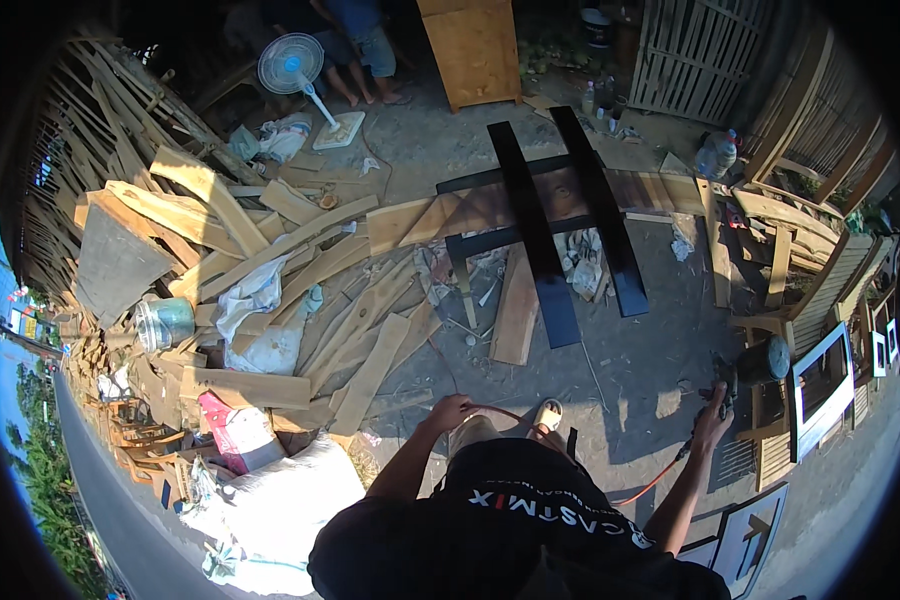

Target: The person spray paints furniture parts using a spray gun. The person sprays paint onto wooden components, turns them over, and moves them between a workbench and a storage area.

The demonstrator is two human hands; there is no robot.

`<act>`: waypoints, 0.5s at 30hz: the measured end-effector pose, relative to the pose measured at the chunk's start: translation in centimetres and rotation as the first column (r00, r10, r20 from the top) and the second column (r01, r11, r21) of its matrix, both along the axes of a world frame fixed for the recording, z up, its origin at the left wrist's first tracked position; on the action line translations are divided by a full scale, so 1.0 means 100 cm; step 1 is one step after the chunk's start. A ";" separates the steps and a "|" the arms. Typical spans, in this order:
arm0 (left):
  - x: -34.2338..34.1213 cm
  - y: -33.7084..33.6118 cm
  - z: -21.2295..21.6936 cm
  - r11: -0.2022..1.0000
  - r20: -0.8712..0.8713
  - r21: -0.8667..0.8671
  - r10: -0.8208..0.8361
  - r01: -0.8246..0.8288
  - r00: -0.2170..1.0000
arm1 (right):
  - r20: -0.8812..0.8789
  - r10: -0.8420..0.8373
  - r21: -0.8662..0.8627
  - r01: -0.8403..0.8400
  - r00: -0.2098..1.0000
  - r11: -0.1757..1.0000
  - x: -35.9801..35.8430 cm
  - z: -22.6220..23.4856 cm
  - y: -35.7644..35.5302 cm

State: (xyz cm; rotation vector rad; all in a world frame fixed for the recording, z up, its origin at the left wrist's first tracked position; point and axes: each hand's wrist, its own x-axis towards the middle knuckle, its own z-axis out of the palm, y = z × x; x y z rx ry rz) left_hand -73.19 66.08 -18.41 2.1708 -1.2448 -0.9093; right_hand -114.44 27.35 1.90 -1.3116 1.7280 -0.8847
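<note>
My left hand is closed around a thin orange-red hose, which runs across my front and on toward my right arm. Out to the right, my right hand grips a dark spray gun that the hose leads up to. Just beyond the gun is a dark rounded pot; whether it is joined to the gun I cannot tell. Ahead of me, two long glossy black boards lie side by side across a long wooden plank and darker crosspieces.
Piled planks and white sacks fill the left side. A standing fan and a wooden cabinet are at the back, near other people's legs. White frames stand at the right. A loose board lies ahead.
</note>
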 end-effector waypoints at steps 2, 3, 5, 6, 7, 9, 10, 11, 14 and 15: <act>0.025 0.000 -0.008 0.995 0.017 0.004 -0.103 0.103 0.995 | 0.052 -0.087 -0.110 0.093 0.995 0.990 0.013 0.009 0.021; 0.043 0.003 -0.011 0.990 0.013 0.013 -0.144 0.144 0.989 | 0.093 -0.117 -0.180 0.132 0.989 0.975 0.025 0.018 0.036; 0.068 -0.011 -0.021 0.971 0.006 -0.052 -0.232 0.232 0.973 | 0.106 -0.216 -0.277 0.237 0.971 0.931 0.019 0.036 0.068; 0.078 -0.018 -0.022 0.959 0.006 -0.113 -0.260 0.259 0.966 | 0.106 -0.219 -0.281 0.241 0.970 0.929 0.022 0.036 0.073; 0.081 -0.035 -0.028 0.920 -0.017 -0.171 -0.362 0.354 0.932 | 0.085 -0.299 -0.282 0.311 0.950 0.908 0.007 0.035 0.088; 0.086 -0.028 -0.032 0.941 -0.003 -0.094 -0.328 0.326 0.945 | 0.007 -0.381 -0.148 0.377 0.925 0.914 0.014 0.045 0.122; 0.094 -0.019 -0.032 0.944 0.014 -0.057 -0.324 0.325 0.946 | 0.041 -0.398 -0.259 0.394 0.917 0.882 0.014 0.034 0.132; 0.105 -0.004 -0.041 0.957 -0.136 -0.044 -0.290 0.287 0.947 | 0.015 -0.412 -0.225 0.404 0.911 0.886 0.012 0.028 0.147; 0.142 0.050 -0.078 0.975 -0.479 0.191 -0.006 0.111 0.878 | -0.027 -0.487 -0.263 0.464 0.873 0.846 0.019 0.028 0.210; 0.142 0.067 -0.086 0.943 -0.561 0.318 0.105 0.096 0.821 | 0.047 -0.537 -0.273 0.528 0.842 0.804 0.010 0.019 0.240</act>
